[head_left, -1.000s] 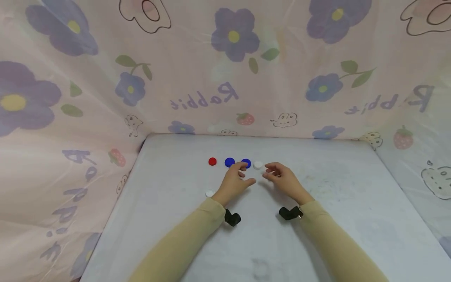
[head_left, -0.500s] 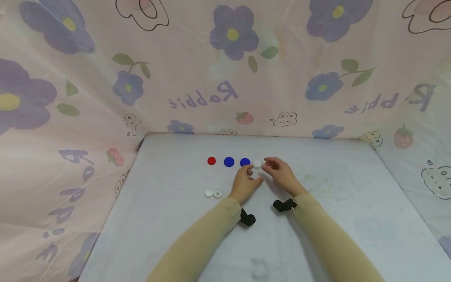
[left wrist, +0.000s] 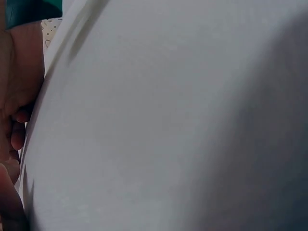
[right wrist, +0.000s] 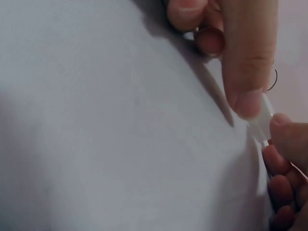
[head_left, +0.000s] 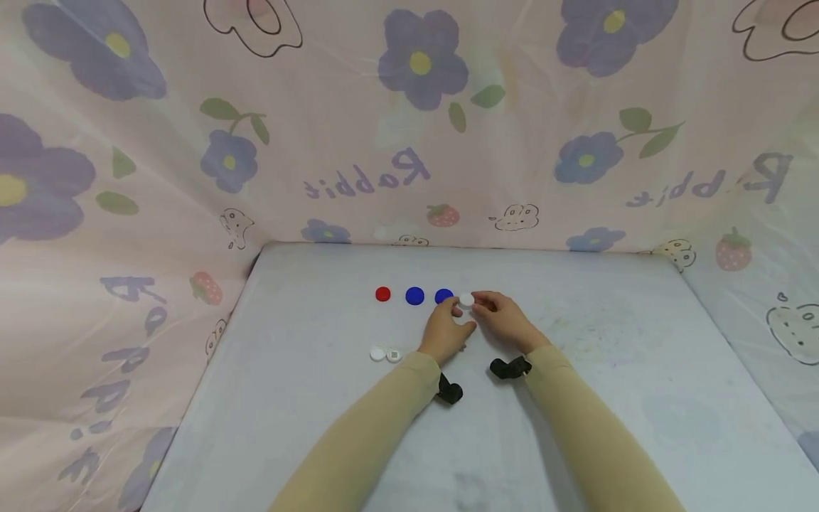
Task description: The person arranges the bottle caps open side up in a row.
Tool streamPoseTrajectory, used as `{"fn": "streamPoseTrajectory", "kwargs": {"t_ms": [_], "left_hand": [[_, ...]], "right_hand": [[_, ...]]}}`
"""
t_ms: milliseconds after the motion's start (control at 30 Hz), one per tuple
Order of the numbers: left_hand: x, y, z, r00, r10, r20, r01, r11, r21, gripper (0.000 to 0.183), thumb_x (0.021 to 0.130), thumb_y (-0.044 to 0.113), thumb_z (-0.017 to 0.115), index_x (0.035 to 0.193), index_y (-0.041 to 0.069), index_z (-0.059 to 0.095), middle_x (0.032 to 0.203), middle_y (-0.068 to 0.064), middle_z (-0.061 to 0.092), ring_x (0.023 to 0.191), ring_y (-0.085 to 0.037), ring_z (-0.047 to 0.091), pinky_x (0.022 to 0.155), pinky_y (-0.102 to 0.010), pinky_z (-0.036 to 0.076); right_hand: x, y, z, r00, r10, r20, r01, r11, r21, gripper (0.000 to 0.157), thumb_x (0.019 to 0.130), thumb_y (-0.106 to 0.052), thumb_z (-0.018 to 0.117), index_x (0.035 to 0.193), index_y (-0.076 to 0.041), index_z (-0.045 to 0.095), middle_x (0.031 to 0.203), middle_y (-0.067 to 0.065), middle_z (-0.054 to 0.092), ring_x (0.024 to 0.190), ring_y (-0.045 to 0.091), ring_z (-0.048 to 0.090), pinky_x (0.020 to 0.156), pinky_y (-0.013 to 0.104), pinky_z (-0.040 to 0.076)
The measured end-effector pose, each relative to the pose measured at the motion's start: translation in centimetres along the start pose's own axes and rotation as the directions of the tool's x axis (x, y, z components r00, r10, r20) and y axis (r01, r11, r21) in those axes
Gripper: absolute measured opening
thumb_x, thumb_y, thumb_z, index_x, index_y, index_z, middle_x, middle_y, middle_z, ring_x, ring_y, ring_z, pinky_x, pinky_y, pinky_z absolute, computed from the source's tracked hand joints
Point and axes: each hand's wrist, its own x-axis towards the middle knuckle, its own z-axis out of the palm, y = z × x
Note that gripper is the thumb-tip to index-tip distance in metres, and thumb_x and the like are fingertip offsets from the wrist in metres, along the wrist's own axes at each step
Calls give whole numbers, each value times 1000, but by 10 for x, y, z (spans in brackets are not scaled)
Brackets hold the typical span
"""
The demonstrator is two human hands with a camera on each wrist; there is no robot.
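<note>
A round white bottle cap (head_left: 466, 301) is between my two hands, toward the back of the white table. My right hand (head_left: 505, 318) pinches its right side; in the right wrist view the thumb (right wrist: 250, 72) presses on the cap's edge. From the left, my left hand (head_left: 443, 333) reaches to the cap with its index finger, the thumb spread apart. A fingertip (right wrist: 281, 122) of the left hand lies right at the cap in the right wrist view. A blue bottle cap (head_left: 443, 295) sits just left, partly behind the left fingers. The left wrist view shows mostly bare tabletop.
Left along the same row lie another blue cap (head_left: 414, 296) and a red cap (head_left: 382, 294). Nearer, a white cap (head_left: 377, 353) and a white piece with a square mark (head_left: 394, 355) lie side by side. A flowered curtain (head_left: 358, 142) surrounds the table (head_left: 307, 427).
My left hand has moved right, uncovering the marked white piece. My right hand has come in to the white cap and now pinches it. The caps on the table stay where they were.
</note>
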Motion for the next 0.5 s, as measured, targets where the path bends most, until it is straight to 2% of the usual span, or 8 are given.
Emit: {"fn": "streamPoseTrajectory", "kwargs": {"t_ms": [167,300,500], "left_hand": [[-2,-2,2,1000,-2,0,2,1000,-17,59,89,15,72,140,7,44,115,-1,55,56,-12,62,54,-25,52],[-1,-1,3,1000,-16,-3,16,1000,-24,53,90,13,70,137,7,46,113,-1,54,55,-12,61,53,-24,51],[-1,1,2,1000,-8,-13,8,999,-48,36,92,8,66,125,5,50,104,-5,52,52,-14,61,50,-25,51]], "right_hand": [[-4,-1,2,1000,-11,-9,11,1000,-23,36,98,-28,60,130,-12,58,112,7,61,103,24,55,92,42,41],[-6,-3,1,1000,-13,-3,13,999,-41,36,97,-29,60,129,-13,59,112,7,61,103,23,55,91,42,42],[-4,1,-1,999,-26,39,28,998,-52,35,96,-34,61,125,-15,62,112,5,63,104,22,56,92,43,41]]}}
